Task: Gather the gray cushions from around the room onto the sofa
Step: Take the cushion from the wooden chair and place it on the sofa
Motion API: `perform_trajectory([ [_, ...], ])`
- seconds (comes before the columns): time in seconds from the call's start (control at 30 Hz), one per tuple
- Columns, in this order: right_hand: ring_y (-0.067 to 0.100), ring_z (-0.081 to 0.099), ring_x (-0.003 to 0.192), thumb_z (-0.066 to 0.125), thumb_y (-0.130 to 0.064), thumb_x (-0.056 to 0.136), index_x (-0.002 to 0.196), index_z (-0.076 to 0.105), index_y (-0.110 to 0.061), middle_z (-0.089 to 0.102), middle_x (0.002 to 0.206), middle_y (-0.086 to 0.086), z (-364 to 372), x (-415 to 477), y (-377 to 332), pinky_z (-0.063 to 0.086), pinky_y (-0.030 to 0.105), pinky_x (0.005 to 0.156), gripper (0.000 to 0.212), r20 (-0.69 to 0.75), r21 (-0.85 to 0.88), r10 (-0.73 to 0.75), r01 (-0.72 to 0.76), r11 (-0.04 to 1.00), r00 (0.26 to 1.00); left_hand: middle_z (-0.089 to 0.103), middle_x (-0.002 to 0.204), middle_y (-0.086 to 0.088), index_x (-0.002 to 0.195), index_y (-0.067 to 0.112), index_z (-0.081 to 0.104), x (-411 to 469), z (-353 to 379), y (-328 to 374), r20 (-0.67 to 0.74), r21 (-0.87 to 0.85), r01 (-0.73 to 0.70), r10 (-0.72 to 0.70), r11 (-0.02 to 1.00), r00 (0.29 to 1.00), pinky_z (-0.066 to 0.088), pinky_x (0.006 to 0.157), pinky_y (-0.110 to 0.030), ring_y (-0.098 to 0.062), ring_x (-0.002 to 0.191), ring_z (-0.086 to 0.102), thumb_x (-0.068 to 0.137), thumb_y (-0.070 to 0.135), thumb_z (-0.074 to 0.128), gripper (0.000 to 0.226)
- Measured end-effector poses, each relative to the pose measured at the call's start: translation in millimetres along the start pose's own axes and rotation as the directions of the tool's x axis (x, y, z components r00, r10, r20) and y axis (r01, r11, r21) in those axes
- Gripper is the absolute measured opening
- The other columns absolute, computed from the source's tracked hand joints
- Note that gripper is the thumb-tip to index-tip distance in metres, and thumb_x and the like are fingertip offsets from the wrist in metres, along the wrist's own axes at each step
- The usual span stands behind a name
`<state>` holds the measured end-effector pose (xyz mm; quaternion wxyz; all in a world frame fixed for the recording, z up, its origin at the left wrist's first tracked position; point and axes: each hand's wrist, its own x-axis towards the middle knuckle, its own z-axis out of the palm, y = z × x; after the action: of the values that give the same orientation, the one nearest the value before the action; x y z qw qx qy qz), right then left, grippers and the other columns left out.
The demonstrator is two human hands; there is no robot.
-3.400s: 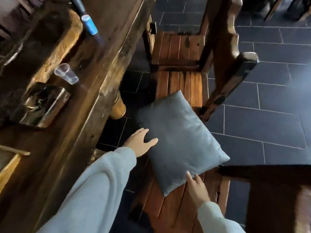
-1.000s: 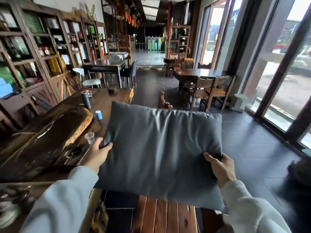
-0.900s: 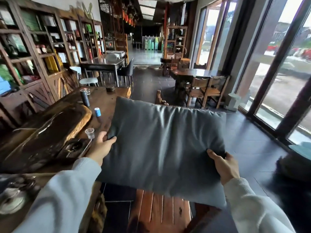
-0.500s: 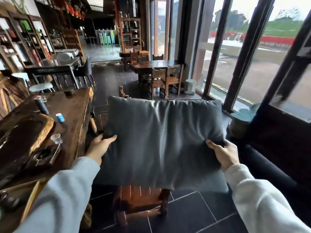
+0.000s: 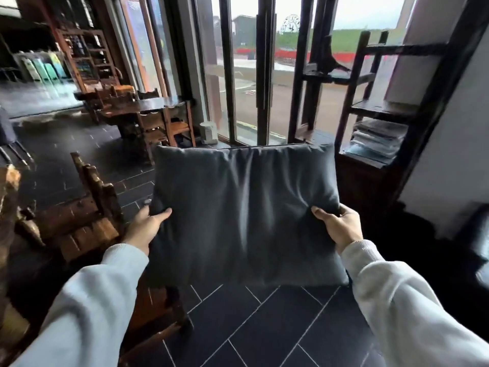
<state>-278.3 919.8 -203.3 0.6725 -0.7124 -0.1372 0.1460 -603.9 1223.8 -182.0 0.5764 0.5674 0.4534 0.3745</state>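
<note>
Two hands are pinching the cushion [image 5: 243, 213] by its side edges, left hand [image 5: 148, 229] and right hand [image 5: 340, 229], holding it upright above the floor [image 5: 264, 327]. I think gripping evenly on both sides is preventing sagging on the way to the sofa.

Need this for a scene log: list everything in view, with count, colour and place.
cushion: one, gray, held upright at centre, above the floor
chairs: several, brown wood, near left and round the far table
table: one, dark wood, far left
windows: a row, dark frames, straight ahead
shelf: one, dark wood, right, by the windows
stack: one, pale, on the shelf; papers or cloth, cannot tell
floor: dark tiles, below
sleeves: two, pale gray, bottom corners
left hand: grips the cushion's left edge
right hand: grips the cushion's right edge
</note>
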Motion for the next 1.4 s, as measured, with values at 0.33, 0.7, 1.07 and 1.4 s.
perform_trajectory([
  [0.33,0.026,0.080,0.093,0.092,-0.050,0.052,0.096,0.082,-0.030,0.083,0.091,-0.001,-265.7,-13.0,31.3,0.064,0.052,0.089,0.050,-0.207,0.006,0.056,-0.056,0.998,0.977,0.082,0.099,0.003,0.101,0.025,0.076,-120.2,218.3,-27.2,0.279,-0.012,0.034,-0.029,0.999,0.960,0.059,0.087,-0.040,-0.024,0.100,0.075,0.089,0.019,0.078,0.014],
  [0.7,0.029,0.079,0.098,0.094,-0.025,0.073,0.089,0.082,-0.020,0.083,0.093,0.001,-476.2,-58.2,52.2,0.063,0.050,0.091,0.022,-0.554,0.057,0.102,-0.085,0.995,0.826,0.078,0.114,-0.005,0.124,0.022,0.070,-195.4,447.5,-37.6,0.611,0.038,0.034,-0.050,0.999,0.790,0.061,0.091,-0.046,-0.028,0.105,0.075,0.088,0.023,0.078,0.037],
  [1.07,0.027,0.076,0.095,0.091,-0.021,0.079,0.096,0.080,-0.017,0.080,0.092,0.002,-623.8,-43.1,64.1,0.062,0.047,0.094,0.020,-0.800,-0.016,0.079,-0.153,0.988,0.594,0.079,0.110,-0.005,0.113,0.024,0.069,-248.0,693.5,-66.0,0.819,0.098,0.046,-0.107,0.994,0.564,0.061,0.088,-0.043,-0.024,0.101,0.076,0.085,0.028,0.080,0.030],
  [1.4,0.033,0.074,0.103,0.091,-0.023,0.081,0.099,0.077,-0.017,0.080,0.104,0.009,-718.3,46.8,51.1,0.058,0.053,0.099,0.024,-0.859,-0.024,0.072,-0.181,0.983,0.508,0.077,0.109,-0.007,0.109,0.024,0.066,-255.0,874.7,-55.4,0.864,0.120,0.086,-0.147,0.989,0.482,0.059,0.081,-0.040,-0.025,0.099,0.074,0.089,0.025,0.078,0.024],
])
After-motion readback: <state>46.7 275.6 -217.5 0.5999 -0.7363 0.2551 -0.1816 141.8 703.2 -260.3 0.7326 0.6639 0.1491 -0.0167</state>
